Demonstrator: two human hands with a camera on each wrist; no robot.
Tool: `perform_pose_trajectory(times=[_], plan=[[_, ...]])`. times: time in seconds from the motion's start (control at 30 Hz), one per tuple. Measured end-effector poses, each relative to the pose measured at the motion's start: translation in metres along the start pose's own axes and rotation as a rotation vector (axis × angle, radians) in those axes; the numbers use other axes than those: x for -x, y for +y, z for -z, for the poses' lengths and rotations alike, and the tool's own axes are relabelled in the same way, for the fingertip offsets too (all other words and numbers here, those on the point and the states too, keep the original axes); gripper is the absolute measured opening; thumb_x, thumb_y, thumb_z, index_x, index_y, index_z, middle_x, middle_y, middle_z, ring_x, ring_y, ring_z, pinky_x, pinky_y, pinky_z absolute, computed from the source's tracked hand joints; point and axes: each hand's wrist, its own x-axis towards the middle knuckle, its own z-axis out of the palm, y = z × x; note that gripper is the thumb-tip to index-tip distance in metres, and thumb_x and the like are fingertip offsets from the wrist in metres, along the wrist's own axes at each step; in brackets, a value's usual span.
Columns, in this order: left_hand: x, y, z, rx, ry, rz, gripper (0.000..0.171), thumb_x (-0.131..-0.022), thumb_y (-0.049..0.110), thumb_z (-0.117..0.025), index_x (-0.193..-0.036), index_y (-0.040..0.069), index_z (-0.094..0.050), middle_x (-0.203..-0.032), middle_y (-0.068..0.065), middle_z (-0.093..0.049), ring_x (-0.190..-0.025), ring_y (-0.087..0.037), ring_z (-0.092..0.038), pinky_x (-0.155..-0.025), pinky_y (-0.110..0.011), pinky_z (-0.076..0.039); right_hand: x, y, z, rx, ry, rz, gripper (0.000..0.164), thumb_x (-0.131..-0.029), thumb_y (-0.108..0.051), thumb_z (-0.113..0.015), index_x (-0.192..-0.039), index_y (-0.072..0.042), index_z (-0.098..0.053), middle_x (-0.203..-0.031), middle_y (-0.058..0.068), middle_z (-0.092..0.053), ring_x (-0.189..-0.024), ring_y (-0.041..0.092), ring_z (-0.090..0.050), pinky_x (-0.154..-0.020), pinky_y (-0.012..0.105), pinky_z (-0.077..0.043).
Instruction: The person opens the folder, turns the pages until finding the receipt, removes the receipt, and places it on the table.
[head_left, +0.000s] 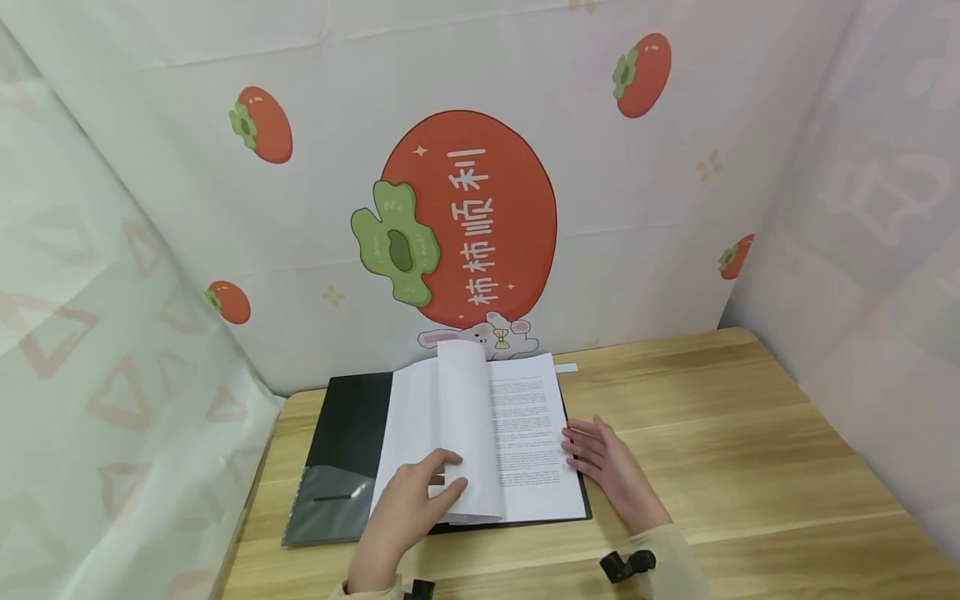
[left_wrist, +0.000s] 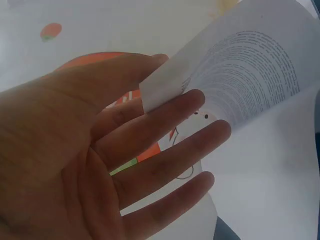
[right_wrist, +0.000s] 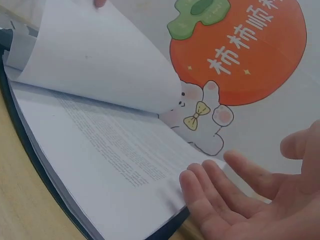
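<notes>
A black folder [head_left: 352, 408] lies open with a stack of printed sheets [head_left: 528, 425] in it. One page [head_left: 468, 417] stands raised and curled over the middle, its blank side showing in the head view and its printed side [left_wrist: 250, 70] in the left wrist view. My left hand [head_left: 408, 504] is at this page, thumb and forefinger apart, with the page's edge passing between them; its other fingers [left_wrist: 175, 155] are extended. Beside the folder's right edge, my right hand [head_left: 611, 467] is held with its fingers loosely bent, fingertips close to the sheets and nothing in its grasp.
The folder lies on a wooden table [head_left: 720, 433] near its back edge. A clear pocket [head_left: 330, 504] covers the folder's lower left corner. A pale tab [head_left: 566, 367] sticks out at upper right. White printed cloth [head_left: 637, 183] encloses the back and both sides.
</notes>
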Motion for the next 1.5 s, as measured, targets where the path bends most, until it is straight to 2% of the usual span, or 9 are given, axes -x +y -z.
perform_pose_trajectory(times=[0.13, 0.3, 0.5, 0.7, 0.97, 1.17, 1.3, 1.4, 1.5], plan=[[0.005, -0.013, 0.002, 0.092, -0.007, 0.008, 0.023, -0.099, 0.028, -0.076, -0.119, 0.017, -0.071, -0.114, -0.01, -0.078, -0.1, -0.033, -0.077, -0.086, -0.053, -0.061, 0.002, -0.001, 0.007, 0.002, 0.041, 0.009, 0.07, -0.114, -0.052, -0.038, -0.155, 0.005, -0.043, -0.158, 0.026, -0.046, -0.141, 0.035, -0.053, -0.105, 0.036, -0.053], [0.011, -0.027, 0.001, 0.134, 0.02, 0.028, 0.023, -0.098, 0.025, -0.078, -0.117, 0.015, -0.072, -0.118, -0.013, -0.077, -0.1, -0.036, -0.077, -0.087, -0.053, -0.061, 0.003, -0.001, 0.011, 0.054, 0.064, 0.006, 0.068, -0.115, -0.048, -0.036, -0.154, 0.006, -0.043, -0.157, 0.027, -0.047, -0.141, 0.035, -0.052, -0.105, 0.034, -0.053], [0.016, -0.04, -0.003, 0.18, 0.057, 0.095, 0.026, -0.096, 0.027, -0.081, -0.118, 0.016, -0.074, -0.124, -0.012, -0.075, -0.104, -0.038, -0.075, -0.088, -0.051, -0.061, 0.002, -0.003, 0.013, 0.092, 0.095, 0.006, 0.066, -0.117, -0.046, -0.029, -0.155, 0.007, -0.042, -0.158, 0.028, -0.045, -0.145, 0.037, -0.047, -0.106, 0.033, -0.052], [0.024, -0.055, -0.007, 0.197, 0.111, 0.152, 0.024, -0.094, 0.024, -0.082, -0.116, 0.016, -0.075, -0.123, -0.01, -0.076, -0.108, -0.037, -0.075, -0.088, -0.05, -0.061, 0.001, -0.003, 0.014, 0.102, 0.092, -0.005, 0.072, -0.115, -0.051, -0.032, -0.155, 0.008, -0.041, -0.16, 0.029, -0.043, -0.148, 0.037, -0.044, -0.109, 0.034, -0.05], [0.031, -0.07, -0.01, 0.212, 0.143, 0.204, 0.024, -0.094, 0.021, -0.082, -0.116, 0.014, -0.075, -0.123, -0.013, -0.075, -0.109, -0.037, -0.074, -0.087, -0.049, -0.062, -0.009, -0.005, 0.006, 0.191, 0.104, -0.026, 0.068, -0.114, -0.047, -0.041, -0.155, 0.008, -0.042, -0.158, 0.03, -0.043, -0.147, 0.04, -0.044, -0.116, 0.049, -0.043], [0.035, -0.079, -0.01, 0.198, 0.173, 0.256, 0.023, -0.096, 0.018, -0.08, -0.117, 0.011, -0.075, -0.122, -0.014, -0.075, -0.109, -0.035, -0.074, -0.086, -0.047, -0.062, -0.019, -0.004, -0.001, 0.251, 0.14, -0.023, 0.058, -0.114, -0.035, -0.047, -0.152, 0.008, -0.045, -0.153, 0.029, -0.051, -0.14, 0.038, -0.051, -0.108, 0.043, -0.051], [0.037, -0.085, -0.009, 0.185, 0.185, 0.29, 0.022, -0.096, 0.019, -0.079, -0.117, 0.012, -0.075, -0.124, -0.015, -0.074, -0.106, -0.031, -0.074, -0.085, -0.046, -0.062, -0.023, -0.003, -0.004, 0.304, 0.159, -0.014, 0.054, -0.113, -0.031, -0.051, -0.15, 0.008, -0.049, -0.147, 0.027, -0.055, -0.133, 0.036, -0.055, -0.1, 0.039, -0.055], [0.039, -0.088, -0.007, 0.174, 0.185, 0.317, 0.023, -0.097, 0.021, -0.079, -0.118, 0.012, -0.075, -0.121, -0.012, -0.075, -0.096, -0.022, -0.071, -0.081, -0.04, -0.06, -0.026, -0.004, -0.007, 0.368, 0.164, -0.007, 0.053, -0.111, -0.03, -0.055, -0.149, 0.007, -0.051, -0.144, 0.025, -0.057, -0.128, 0.033, -0.056, -0.096, 0.038, -0.056], [0.039, -0.09, -0.005, 0.181, 0.177, 0.355, 0.026, -0.097, 0.024, -0.078, -0.12, 0.011, -0.074, -0.097, -0.005, -0.071, -0.077, -0.013, -0.059, -0.072, -0.029, -0.05, -0.028, -0.004, -0.01, 0.412, 0.17, -0.006, 0.05, -0.111, -0.027, -0.057, -0.149, 0.005, -0.052, -0.145, 0.025, -0.057, -0.127, 0.033, -0.058, -0.095, 0.038, -0.056]])
